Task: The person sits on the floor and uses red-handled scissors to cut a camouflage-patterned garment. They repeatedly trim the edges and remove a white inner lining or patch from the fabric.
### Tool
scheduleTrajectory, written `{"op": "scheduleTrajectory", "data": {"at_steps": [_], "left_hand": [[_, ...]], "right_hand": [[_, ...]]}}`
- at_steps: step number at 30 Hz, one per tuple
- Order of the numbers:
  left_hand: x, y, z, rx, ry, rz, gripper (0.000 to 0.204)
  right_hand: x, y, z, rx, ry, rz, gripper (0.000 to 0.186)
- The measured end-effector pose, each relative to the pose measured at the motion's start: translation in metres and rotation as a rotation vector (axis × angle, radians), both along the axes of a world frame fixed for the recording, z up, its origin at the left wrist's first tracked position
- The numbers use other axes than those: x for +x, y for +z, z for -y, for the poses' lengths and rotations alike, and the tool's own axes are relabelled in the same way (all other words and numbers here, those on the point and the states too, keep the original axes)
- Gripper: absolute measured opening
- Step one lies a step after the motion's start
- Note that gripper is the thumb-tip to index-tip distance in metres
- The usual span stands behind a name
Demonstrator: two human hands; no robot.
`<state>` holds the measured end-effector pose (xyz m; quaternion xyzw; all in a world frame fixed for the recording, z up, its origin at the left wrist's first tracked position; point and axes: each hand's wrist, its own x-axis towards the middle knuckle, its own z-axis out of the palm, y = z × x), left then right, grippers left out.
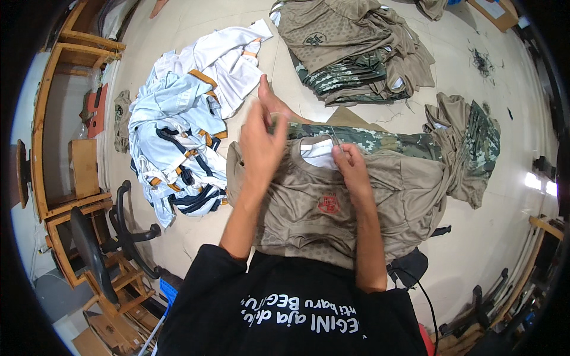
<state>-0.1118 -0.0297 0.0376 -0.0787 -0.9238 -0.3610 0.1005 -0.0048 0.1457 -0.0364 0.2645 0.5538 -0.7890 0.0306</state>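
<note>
A brown short-sleeved shirt [392, 193] with a red printed emblem on its chest lies across my lap, its collar and white inner neck panel facing away from me. My right hand [351, 166] is closed at the collar's right side, on slim metal thread snips [335, 137] whose tips point up and away. Above the collar's left side my left hand [264, 142] is raised and smeared by motion, so its fingers are unclear. Green camouflage cloth [380, 141] shows just beyond the collar, and a bare foot [272, 99] sticks out past my left hand.
On the tiled floor, a heap of white and light-blue shirts [178, 113] lies at left. A pile of brown and camouflage shirts [356, 47] is at the far side, with another shirt [469, 142] at right. A chair base [127, 237] and wooden shelving [53, 130] stand at left.
</note>
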Motion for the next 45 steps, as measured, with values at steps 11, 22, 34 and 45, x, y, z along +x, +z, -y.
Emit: {"op": "scheduleTrajectory", "data": {"at_steps": [11, 22, 34, 45], "left_hand": [[0.101, -0.034, 0.017, 0.120, -0.127, 0.101, 0.023], [0.145, -0.064, 0.023, 0.115, -0.239, 0.044, 0.018], [0.128, -0.045, 0.008, 0.134, -0.111, 0.179, 0.010], [0.110, -0.066, 0.019, 0.093, -0.153, 0.367, 0.009]], "right_hand": [[-0.009, -0.020, 0.015, -0.049, 0.086, 0.089, 0.042], [0.024, -0.009, 0.024, -0.040, 0.079, 0.169, 0.021], [0.034, -0.038, 0.024, -0.198, 0.230, 0.166, 0.019], [0.034, -0.029, 0.027, -0.169, 0.229, 0.143, 0.015]]}}
